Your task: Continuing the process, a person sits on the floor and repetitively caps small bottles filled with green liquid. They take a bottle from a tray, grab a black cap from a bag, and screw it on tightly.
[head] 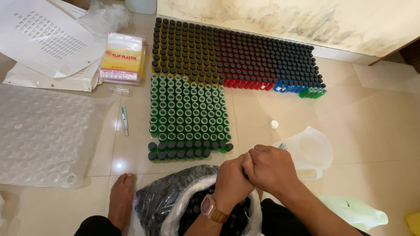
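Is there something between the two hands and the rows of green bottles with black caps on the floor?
Nothing visible. The left hand and right hand are closed together above the bag of black caps; bare tile separates them from the capped green bottles.

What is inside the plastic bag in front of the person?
The bag holds many small black caps, seen through its open top and clear wall. The hands and wrists cover part of the opening, so how deep the caps go cannot be seen.
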